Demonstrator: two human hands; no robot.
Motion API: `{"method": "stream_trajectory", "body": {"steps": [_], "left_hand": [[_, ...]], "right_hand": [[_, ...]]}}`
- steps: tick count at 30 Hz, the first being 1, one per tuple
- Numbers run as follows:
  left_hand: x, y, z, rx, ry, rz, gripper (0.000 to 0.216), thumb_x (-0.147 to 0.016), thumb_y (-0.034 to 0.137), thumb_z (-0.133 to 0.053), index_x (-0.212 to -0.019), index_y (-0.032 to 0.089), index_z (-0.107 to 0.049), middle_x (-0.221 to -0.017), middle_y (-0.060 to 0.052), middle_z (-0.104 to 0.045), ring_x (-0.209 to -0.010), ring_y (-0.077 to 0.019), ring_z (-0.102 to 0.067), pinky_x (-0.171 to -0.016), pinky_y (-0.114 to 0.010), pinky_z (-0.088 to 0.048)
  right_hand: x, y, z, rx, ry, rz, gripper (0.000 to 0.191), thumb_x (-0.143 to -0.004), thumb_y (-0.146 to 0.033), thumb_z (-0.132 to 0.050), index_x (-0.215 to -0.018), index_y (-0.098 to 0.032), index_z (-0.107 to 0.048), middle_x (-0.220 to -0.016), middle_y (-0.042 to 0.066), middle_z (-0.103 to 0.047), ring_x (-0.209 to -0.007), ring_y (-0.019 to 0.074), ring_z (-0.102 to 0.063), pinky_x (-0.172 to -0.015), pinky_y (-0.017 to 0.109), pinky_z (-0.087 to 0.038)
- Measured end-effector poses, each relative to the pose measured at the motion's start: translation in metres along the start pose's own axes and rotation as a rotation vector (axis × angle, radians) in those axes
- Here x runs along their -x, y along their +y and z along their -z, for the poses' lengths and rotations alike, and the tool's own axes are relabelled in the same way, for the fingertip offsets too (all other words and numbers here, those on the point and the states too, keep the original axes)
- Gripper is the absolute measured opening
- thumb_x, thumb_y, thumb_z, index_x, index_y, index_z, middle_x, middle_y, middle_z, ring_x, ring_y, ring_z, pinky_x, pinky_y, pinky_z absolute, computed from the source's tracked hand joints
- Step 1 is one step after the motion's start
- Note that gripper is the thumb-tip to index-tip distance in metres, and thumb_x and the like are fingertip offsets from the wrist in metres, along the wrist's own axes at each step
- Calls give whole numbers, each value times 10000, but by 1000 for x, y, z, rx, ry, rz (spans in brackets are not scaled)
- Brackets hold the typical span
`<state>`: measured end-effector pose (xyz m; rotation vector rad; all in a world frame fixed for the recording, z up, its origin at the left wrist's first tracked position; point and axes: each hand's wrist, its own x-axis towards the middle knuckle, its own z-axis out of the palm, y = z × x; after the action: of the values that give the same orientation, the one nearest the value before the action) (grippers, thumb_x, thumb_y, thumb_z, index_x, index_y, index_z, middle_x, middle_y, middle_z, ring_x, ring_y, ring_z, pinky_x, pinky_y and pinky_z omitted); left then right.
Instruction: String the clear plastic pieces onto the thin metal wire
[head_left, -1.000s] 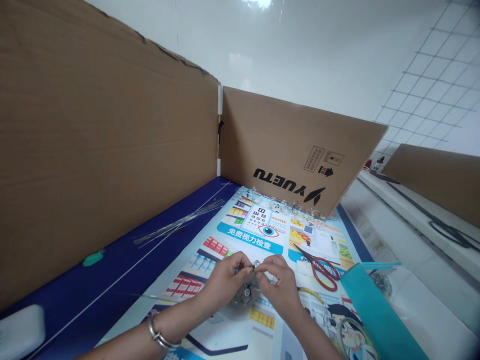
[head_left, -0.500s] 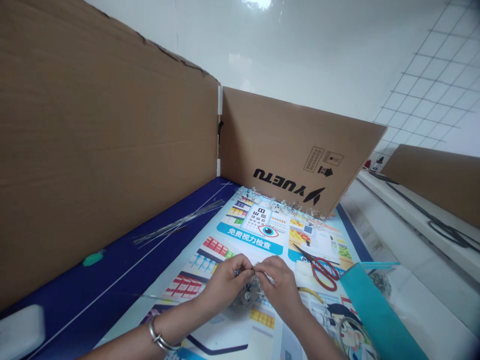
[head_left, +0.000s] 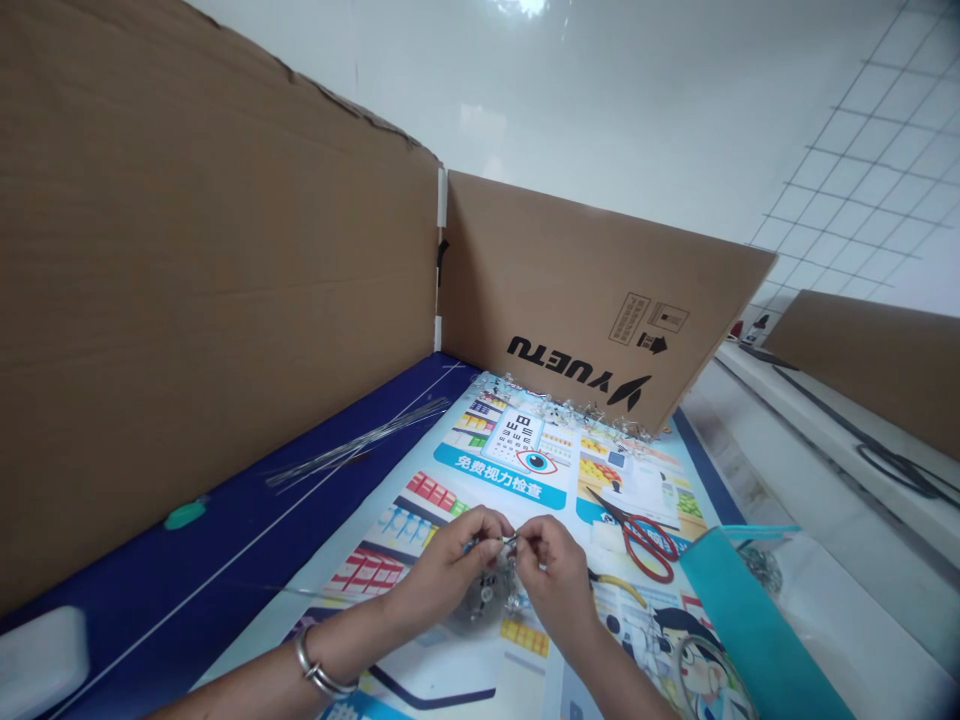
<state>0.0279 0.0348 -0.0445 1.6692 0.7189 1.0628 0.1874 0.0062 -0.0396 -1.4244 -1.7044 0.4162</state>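
My left hand (head_left: 450, 562) and my right hand (head_left: 551, 570) meet fingertip to fingertip over a printed poster (head_left: 525, 470) on the table. Both pinch a small cluster of clear beads on thin wire (head_left: 491, 590), which hangs between and under the fingers. A metal bracelet (head_left: 319, 672) sits on my left wrist. What exactly each fingertip grips is too small to make out.
Red-handled scissors (head_left: 643, 540) lie right of my hands, yellow-handled pliers (head_left: 619, 585) beside them. A teal bag (head_left: 750, 620) stands at the lower right. Thin wires (head_left: 360, 448) lie on the blue cloth at left. Clear beads (head_left: 577, 410) line the cardboard wall (head_left: 585, 300).
My right hand has shifted slightly left and down against the left hand. The bead piece stays between them.
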Motion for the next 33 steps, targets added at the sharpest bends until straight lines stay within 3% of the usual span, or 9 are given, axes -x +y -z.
{"method": "stream_trajectory", "body": {"steps": [6,10,12,18,27,33], "left_hand": [[2,3,5,121,-16,-15,120,-867,215,-464,-770,157,-506,-891,-32,-542,-756,-131,-498,-716,-244,-404],[-1,5,9,133,-63,47,122,-868,243,-467,-791,157,-508,-741,1,-518,-687,-125,-480,-661,-233,-392],[-4,6,11,110,-64,98,112,-860,241,-467,-793,159,-500,-682,22,-486,-642,-115,-452,-609,-217,-369],[-7,10,11,27,-98,203,93,-822,226,-484,-758,158,-478,-607,53,-437,-554,-93,-381,-522,-192,-309],[-9,15,9,-86,-37,183,65,-770,186,-508,-719,147,-513,-586,50,-463,-551,-95,-413,-521,-197,-322],[-9,13,11,-17,-42,218,27,-750,156,-503,-728,156,-487,-563,61,-459,-508,-86,-411,-489,-187,-318]], "right_hand": [[0,6,-4,-132,-21,-115,56,-747,-153,-489,-742,-194,-527,-560,-43,-512,-493,108,-485,-467,200,-388],[1,5,-5,-234,-68,-181,66,-775,-162,-462,-747,-191,-514,-555,-47,-507,-467,102,-489,-456,201,-395],[1,2,-2,-191,-52,-118,74,-767,-145,-467,-734,-191,-515,-611,-30,-526,-522,109,-506,-501,213,-413],[-1,3,4,25,30,257,121,-747,-87,-462,-725,-194,-514,-737,16,-554,-718,151,-531,-673,270,-428],[0,1,1,89,19,360,145,-785,-83,-456,-808,-190,-551,-813,51,-572,-814,182,-532,-744,326,-434],[1,2,2,64,0,358,144,-796,-78,-437,-770,-193,-519,-758,33,-541,-744,161,-528,-678,292,-435]]}}
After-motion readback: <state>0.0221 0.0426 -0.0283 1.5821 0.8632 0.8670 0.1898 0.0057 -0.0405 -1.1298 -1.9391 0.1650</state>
